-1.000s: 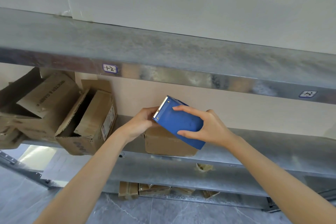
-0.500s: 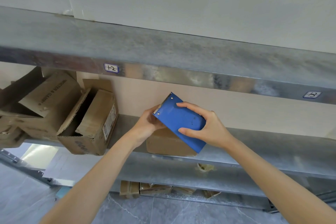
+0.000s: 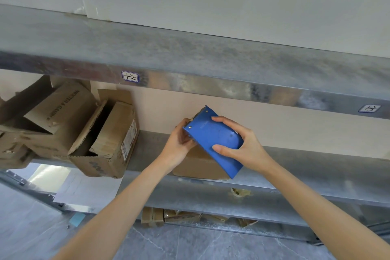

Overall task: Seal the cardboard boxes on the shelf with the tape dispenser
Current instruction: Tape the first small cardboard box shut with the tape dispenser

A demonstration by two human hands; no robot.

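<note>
Grey metal shelving (image 3: 295,160) fills the view, seen from below and in front, with a pale beige wall (image 3: 285,126) behind it. At the centre, a blue tape dispenser (image 3: 213,139) is held up in the air just above and in front of a small closed cardboard box (image 3: 196,168) that sits on the middle shelf. The dispenser is tilted, its toothed metal edge pointing up and to the left. The right hand (image 3: 247,148) grasps the dispenser's body, fingers spread across the flat blue side and thumb pressed on its lower part. The left hand (image 3: 179,143) grips the toothed end, thumb at the corner and fingers curled underneath; whether they also pinch tape is hidden. Both bare forearms reach up from the bottom of the frame. To the left on the same shelf, an open cardboard box (image 3: 114,139) lies tipped on its side with flaps hanging loose, and a second open box (image 3: 54,120) leans just beside it. Above, the broad upper shelf beam (image 3: 211,53) carries a small handwritten label (image 3: 130,76) and another label (image 3: 369,108) far to the right. A crumpled scrap of tape (image 3: 240,192) clings to the middle shelf's front edge. Below, flattened cardboard (image 3: 168,216) lies on the lowest level, over a grey tiled floor (image 3: 190,243).
</note>
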